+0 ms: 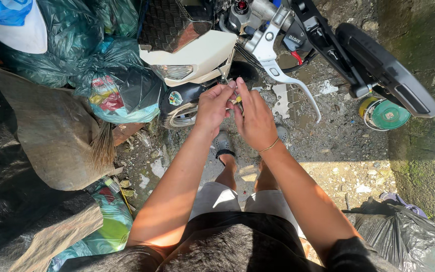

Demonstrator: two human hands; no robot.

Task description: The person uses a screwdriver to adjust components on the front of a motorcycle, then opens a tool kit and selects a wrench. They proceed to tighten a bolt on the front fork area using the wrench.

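Pinching, left hand [212, 107]: fingertips closed on a thin metal tool [223, 76] under the motorcycle's white fairing [197, 55].
Right hand [254, 120]: fingers pressed together against the left, around a small yellowish piece [236, 100].
Brake lever [298, 85]: just right.

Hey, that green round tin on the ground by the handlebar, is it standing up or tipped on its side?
Tipped. The green tin lies on its side on the ground, its round end facing the camera and its yellow wall showing at the left.

A small round sticker [175, 98], green and red, sits on the dark mudguard [185, 95]. A round tin [384, 114] with a green lid and yellow side lies on the ground at right. A crumpled colourful wrapper [107, 100] shows through a green bag at left.
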